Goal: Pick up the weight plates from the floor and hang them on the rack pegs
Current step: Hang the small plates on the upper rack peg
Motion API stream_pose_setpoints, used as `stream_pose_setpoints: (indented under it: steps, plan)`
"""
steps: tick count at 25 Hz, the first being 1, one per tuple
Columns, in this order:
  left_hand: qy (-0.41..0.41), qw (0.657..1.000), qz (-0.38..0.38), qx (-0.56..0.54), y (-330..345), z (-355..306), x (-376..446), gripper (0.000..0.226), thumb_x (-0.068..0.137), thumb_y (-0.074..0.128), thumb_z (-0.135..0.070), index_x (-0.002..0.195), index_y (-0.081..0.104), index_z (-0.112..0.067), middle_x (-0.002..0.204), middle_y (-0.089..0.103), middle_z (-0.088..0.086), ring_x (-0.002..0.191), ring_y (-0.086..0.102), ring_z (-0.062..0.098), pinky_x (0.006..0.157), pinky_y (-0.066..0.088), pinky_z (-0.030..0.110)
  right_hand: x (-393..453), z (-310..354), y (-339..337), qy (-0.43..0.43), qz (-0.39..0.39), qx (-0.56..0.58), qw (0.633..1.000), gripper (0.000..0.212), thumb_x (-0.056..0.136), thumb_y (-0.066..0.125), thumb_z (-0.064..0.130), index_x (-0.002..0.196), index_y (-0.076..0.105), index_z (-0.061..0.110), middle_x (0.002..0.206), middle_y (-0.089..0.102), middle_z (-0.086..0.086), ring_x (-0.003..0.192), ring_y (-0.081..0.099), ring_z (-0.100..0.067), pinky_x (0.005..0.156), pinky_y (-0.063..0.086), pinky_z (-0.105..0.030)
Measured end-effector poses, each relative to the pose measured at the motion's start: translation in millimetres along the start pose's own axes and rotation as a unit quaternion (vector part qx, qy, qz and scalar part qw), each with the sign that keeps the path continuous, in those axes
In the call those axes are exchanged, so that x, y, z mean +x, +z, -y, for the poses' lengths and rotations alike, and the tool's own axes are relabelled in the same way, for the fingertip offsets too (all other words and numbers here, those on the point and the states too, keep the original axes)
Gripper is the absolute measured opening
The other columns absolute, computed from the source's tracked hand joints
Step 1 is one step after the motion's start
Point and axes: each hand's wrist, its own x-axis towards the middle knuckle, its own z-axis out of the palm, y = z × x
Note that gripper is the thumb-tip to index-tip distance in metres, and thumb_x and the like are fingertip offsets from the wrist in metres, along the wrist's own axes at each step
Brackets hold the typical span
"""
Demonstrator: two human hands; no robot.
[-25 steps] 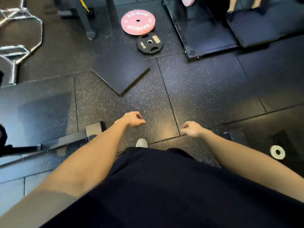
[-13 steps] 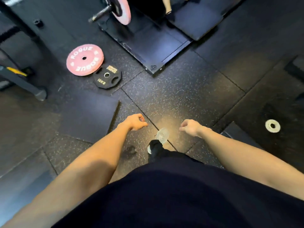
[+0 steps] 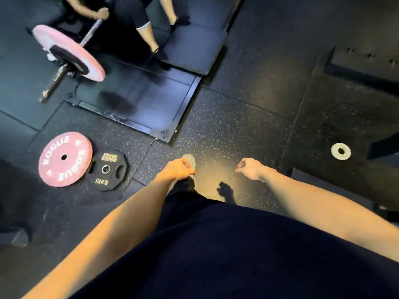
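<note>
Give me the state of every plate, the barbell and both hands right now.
Pink plate: flat on floor, its edge over the black plate.
Black 10 kg plate: flat on floor, partly under the pink plate.
Small white plate: flat on floor, alone at right.
Barbell: loaded with a pink plate, gripped by another person.
Left hand: fingers loosely curled, empty.
Right hand: fingers loosely curled, empty.

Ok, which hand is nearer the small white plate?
Right. The right hand hangs left of the white plate; the left hand is farther left.
</note>
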Motion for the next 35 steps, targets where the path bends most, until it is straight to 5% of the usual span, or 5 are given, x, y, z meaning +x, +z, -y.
stream_pose_setpoints:
  steps: [10,15,20,26,35]
  plan:
    - [0.152,0.958,0.068,0.233,-182,-203,226,0.024,0.086,0.063,-0.039,0.100,0.068,-0.020,0.099,0.064,-0.001,0.095,0.058,0.019,0.083,0.046,0.027,145,67,-180,0.104,-0.090,0.139,0.981,0.032,0.090,0.061,0.029,0.117,0.056,0.013,0.125,0.058,-0.009,0.113,0.055,-0.027,0.092,0.042,-0.034]
    - [0.187,0.925,0.151,0.293,-204,-340,307,0.027,0.090,0.062,-0.040,0.106,0.065,-0.018,0.105,0.064,0.002,0.094,0.058,0.022,0.082,0.045,0.034,186,46,-273,0.149,-0.123,0.212,0.958,0.017,0.087,0.062,0.030,0.100,0.058,0.020,0.116,0.061,-0.007,0.102,0.057,-0.024,0.085,0.043,-0.031]
    - [0.216,0.907,0.138,0.335,-185,-491,385,0.026,0.089,0.064,-0.037,0.106,0.064,-0.018,0.112,0.063,0.003,0.104,0.057,0.023,0.090,0.047,0.035,234,-6,-378,0.161,-0.153,0.268,0.937,0.029,0.087,0.060,0.028,0.111,0.059,0.011,0.098,0.057,-0.005,0.086,0.053,-0.022,0.064,0.040,-0.027]
    - [0.250,0.846,0.203,0.425,-117,-668,423,0.027,0.089,0.062,-0.042,0.109,0.062,-0.023,0.118,0.059,0.000,0.106,0.054,0.022,0.085,0.043,0.033,223,-96,-478,0.239,-0.193,0.371,0.876,0.035,0.090,0.057,0.030,0.116,0.059,0.007,0.118,0.059,-0.012,0.107,0.057,-0.031,0.086,0.050,-0.039]
    - [0.352,0.681,0.257,0.588,44,-892,449,0.014,0.082,0.061,-0.043,0.080,0.060,-0.029,0.106,0.060,-0.005,0.103,0.056,0.022,0.086,0.044,0.035,204,-230,-520,0.376,-0.238,0.514,0.733,0.034,0.089,0.060,0.026,0.118,0.059,0.007,0.124,0.059,-0.012,0.113,0.056,-0.028,0.090,0.045,-0.033]
